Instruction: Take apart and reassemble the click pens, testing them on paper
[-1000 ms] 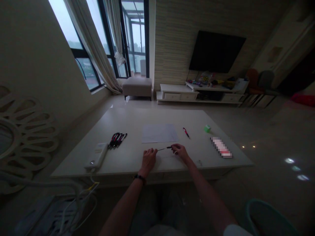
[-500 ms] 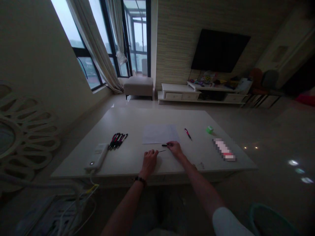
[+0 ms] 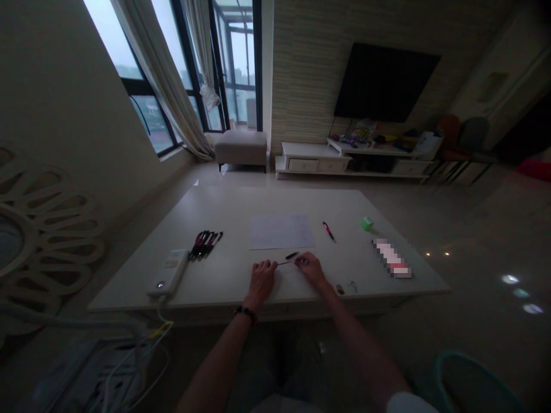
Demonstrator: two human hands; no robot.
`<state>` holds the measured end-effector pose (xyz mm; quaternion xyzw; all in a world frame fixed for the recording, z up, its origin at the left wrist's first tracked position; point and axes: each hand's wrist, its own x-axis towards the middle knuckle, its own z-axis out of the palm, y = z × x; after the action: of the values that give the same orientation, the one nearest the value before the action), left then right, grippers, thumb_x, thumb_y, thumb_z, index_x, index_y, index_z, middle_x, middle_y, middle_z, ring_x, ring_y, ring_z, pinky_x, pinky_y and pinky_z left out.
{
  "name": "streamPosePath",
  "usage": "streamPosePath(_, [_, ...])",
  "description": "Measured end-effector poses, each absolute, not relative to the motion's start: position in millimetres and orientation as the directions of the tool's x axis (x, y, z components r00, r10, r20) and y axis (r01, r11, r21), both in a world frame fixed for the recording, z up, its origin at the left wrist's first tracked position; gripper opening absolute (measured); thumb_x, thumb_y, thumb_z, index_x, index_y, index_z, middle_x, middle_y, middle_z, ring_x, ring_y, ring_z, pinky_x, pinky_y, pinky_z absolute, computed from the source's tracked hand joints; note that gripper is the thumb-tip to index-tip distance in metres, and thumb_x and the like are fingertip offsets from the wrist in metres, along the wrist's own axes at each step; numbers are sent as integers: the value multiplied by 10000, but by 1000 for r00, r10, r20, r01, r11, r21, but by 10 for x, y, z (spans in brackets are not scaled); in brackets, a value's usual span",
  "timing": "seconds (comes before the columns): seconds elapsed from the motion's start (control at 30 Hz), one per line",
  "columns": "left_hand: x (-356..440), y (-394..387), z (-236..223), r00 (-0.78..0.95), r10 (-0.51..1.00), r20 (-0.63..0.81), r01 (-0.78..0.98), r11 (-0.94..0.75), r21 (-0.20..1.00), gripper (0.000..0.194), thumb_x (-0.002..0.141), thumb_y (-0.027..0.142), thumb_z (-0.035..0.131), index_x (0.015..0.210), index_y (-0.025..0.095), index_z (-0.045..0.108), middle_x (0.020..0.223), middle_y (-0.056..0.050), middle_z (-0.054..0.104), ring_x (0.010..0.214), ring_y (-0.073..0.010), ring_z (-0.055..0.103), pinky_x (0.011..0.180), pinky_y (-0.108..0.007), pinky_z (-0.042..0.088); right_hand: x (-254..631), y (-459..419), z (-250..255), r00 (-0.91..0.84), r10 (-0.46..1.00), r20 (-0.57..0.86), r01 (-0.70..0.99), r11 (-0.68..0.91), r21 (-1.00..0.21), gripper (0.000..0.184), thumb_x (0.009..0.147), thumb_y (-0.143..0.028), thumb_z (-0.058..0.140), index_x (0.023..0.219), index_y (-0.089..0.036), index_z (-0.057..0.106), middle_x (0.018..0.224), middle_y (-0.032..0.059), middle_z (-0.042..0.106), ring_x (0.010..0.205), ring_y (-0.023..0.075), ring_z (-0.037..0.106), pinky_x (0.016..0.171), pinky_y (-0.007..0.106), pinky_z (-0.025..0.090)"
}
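My left hand [image 3: 262, 280] rests on the white table [image 3: 224, 284] with its fingers closed on one end of a thin dark pen refill [image 3: 286, 263]. The refill's far end reaches my right hand [image 3: 310, 269], whose fingertips pinch it. A short black pen piece [image 3: 291, 255] sits just above the refill, apart from my right fingers. A sheet of white paper [image 3: 280, 232] lies beyond my hands. A red pen [image 3: 329, 231] lies to its right, and a bunch of black-and-red pens [image 3: 205, 245] lies to its left.
A white power bank [image 3: 169, 273] with a cable sits at the table's left. To the right are a small green block [image 3: 367, 223], a blurred-out packet [image 3: 391, 258] and small bits [image 3: 340, 289] near the front edge. Cables lie on the floor below.
My right hand has moved slightly toward me and now reaches the refill's end. The short black piece has shifted a little right. The view has tilted slightly.
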<state>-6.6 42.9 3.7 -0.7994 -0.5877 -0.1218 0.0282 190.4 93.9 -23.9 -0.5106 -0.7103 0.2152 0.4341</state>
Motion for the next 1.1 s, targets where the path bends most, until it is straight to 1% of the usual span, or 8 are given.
streamPosePath(0.07, [-64, 431, 34, 269, 935, 232, 949, -298, 99, 220, 850, 129, 380, 1000, 220, 513, 910, -50, 539, 856, -189, 486, 753, -334, 295, 2002, 996, -263, -47, 891, 452, 634, 376, -676, 40, 709, -241, 654, 711, -214, 684, 980, 75, 621, 938, 214, 516, 824, 360, 405])
streamPosePath(0.13, [-61, 433, 31, 264, 936, 231, 950, -294, 105, 215, 849, 130, 382, 992, 220, 515, 910, -51, 541, 856, -190, 487, 754, -335, 296, 2029, 1068, -272, -86, 873, 479, 678, 404, -615, 25, 700, -221, 666, 695, -230, 688, 1076, 65, 605, 1036, 233, 472, 891, 390, 364])
streamPosePath(0.23, [-60, 434, 27, 253, 943, 215, 953, -282, 115, 210, 842, 127, 393, 985, 219, 516, 912, -53, 541, 864, -191, 489, 753, -337, 298, 1954, 1199, -276, -194, 875, 443, 661, 450, -600, 66, 714, -190, 653, 734, -235, 696, 939, 50, 659, 957, 214, 511, 860, 363, 377])
streamPosePath(0.33, [-62, 433, 27, 243, 948, 206, 955, -271, 118, 216, 838, 124, 400, 995, 220, 514, 920, -54, 540, 880, -191, 489, 761, -338, 299, 1859, 1314, -291, -205, 885, 417, 659, 440, -610, 81, 715, -183, 650, 760, -223, 704, 822, 46, 671, 883, 200, 528, 812, 329, 392])
streamPosePath(0.63, [-59, 434, 45, 258, 947, 190, 954, -281, 104, 212, 859, 144, 378, 999, 221, 519, 934, -57, 540, 889, -186, 484, 767, -335, 298, 1859, 1312, -258, -174, 854, 490, 653, 473, -592, 85, 721, -244, 665, 792, -244, 711, 1008, 48, 630, 988, 203, 493, 879, 352, 366])
streamPosePath(0.8, [-46, 431, 51, 291, 931, 222, 944, -317, 89, 198, 869, 164, 372, 981, 224, 524, 917, -50, 536, 868, -187, 480, 764, -336, 296, 1929, 1093, -248, -69, 852, 519, 640, 437, -633, 156, 798, -284, 588, 890, -225, 700, 965, 75, 622, 960, 202, 506, 861, 360, 389])
streamPosePath(1.0, [-40, 421, 69, 359, 910, 209, 916, -386, 106, 193, 876, 179, 374, 977, 232, 529, 933, -46, 533, 867, -174, 481, 785, -328, 299, 1773, 744, -226, -287, 827, 484, 579, 552, -600, 153, 775, -305, 622, 895, -246, 697, 921, 58, 623, 923, 192, 515, 834, 330, 404])
streamPosePath(1.1, [-49, 415, 56, 334, 918, 214, 923, -364, 122, 194, 877, 186, 386, 1001, 238, 526, 944, -46, 543, 884, -174, 488, 787, -325, 301, 1791, 760, -240, -291, 834, 469, 603, 541, -587, 111, 779, -276, 614, 836, -246, 705, 864, 50, 633, 891, 191, 523, 812, 320, 405])
